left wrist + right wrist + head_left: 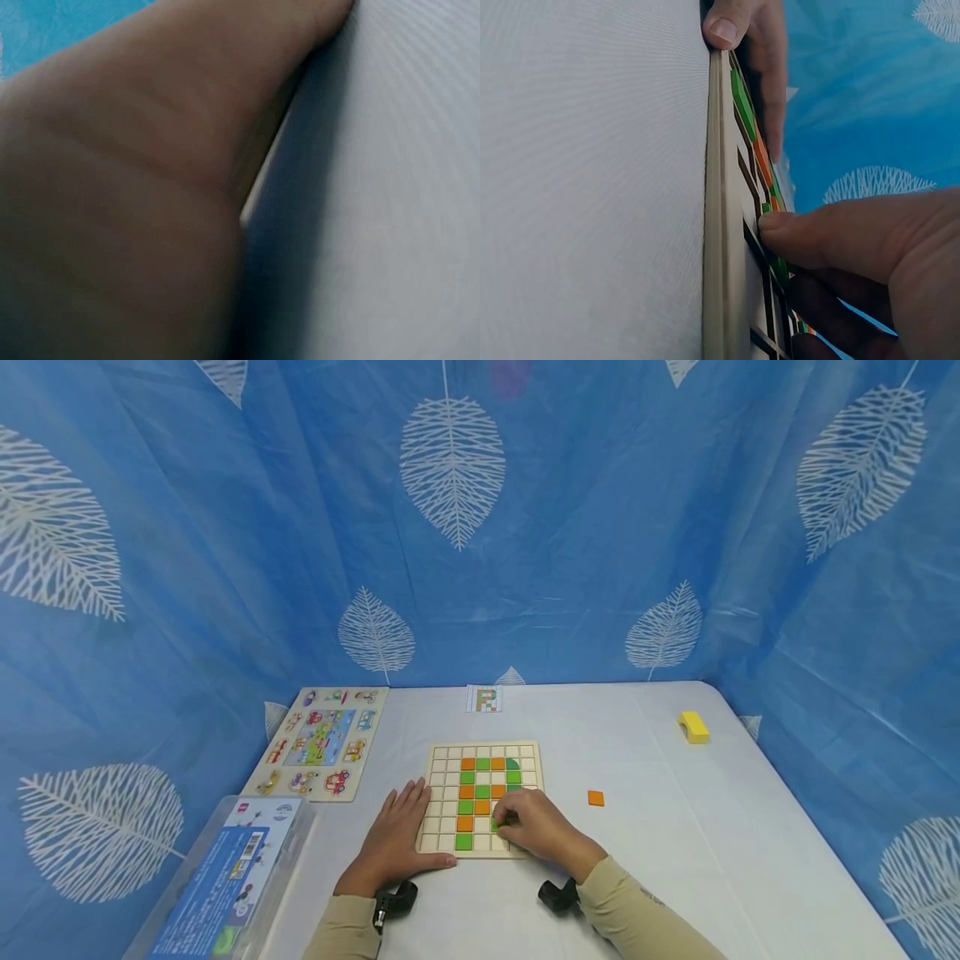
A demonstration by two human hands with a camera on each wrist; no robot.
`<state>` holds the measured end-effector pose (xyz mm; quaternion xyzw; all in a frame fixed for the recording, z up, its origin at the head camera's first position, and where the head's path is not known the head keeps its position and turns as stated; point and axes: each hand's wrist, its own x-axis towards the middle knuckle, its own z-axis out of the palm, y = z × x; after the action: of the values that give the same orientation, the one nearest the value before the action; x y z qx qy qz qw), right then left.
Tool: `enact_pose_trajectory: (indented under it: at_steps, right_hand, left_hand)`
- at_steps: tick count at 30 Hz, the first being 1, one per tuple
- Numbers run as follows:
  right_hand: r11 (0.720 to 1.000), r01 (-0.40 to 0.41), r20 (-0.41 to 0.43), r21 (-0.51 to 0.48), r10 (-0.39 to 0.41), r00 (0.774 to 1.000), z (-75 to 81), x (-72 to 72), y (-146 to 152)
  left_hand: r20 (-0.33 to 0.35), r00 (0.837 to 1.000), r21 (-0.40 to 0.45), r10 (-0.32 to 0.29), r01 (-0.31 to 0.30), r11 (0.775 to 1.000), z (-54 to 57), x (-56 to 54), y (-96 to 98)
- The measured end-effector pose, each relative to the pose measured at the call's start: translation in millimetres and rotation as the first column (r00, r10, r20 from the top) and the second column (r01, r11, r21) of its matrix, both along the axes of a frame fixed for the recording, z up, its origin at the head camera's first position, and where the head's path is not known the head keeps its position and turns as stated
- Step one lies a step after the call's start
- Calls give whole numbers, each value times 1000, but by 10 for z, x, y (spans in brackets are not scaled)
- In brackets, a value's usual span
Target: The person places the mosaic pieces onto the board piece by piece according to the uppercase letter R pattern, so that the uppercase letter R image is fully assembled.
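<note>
A square wooden grid board [442,752] lies on the table, with green tiles and orange tiles [465,823] set in its cells. My left hand [393,839] rests along its left edge, fingers straight and thumb spread at the near corner. In the right wrist view the left thumb [726,30] presses at the board's edge. My right hand [534,822] is over the board's near right part, thumb and fingers pinching a green tile [497,826] at a cell. The hand hides some cells. Only the left palm [135,165] and white cloth fill the blurred left wrist view.
A loose orange tile [596,798] lies right of the board, a yellow block [693,727] farther back. Behind the board is a pattern card [484,698]. At left are a picture puzzle board [318,743] and a clear plastic case [225,877]. Blue curtains surround the table.
</note>
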<state>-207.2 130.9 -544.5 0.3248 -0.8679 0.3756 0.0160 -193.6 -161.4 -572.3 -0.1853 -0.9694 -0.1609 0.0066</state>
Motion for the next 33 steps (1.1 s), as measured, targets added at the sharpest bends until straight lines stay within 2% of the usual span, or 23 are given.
enact_pose_trajectory:
  at_steps: [8,20,26,33]
  right_hand:
    - [1000,-15,-28,-14,14,999,18,-19,43]
    - [999,46,-106,-6,-47,993,4,-60,248]
    - [991,135,-125,-8,-135,983,25,-95,438]
    - [960,277,-106,33,-272,957,76,-151,695]
  left_hand:
    - [-7,1000,-3,1,-1,1000,-13,-8,1]
    - [-1,1000,0,4,-4,1000,-8,-6,4]
    - [-5,1000,4,0,0,1000,1,2,4]
    - [-4,1000,6,-3,3,1000,4,3,6]
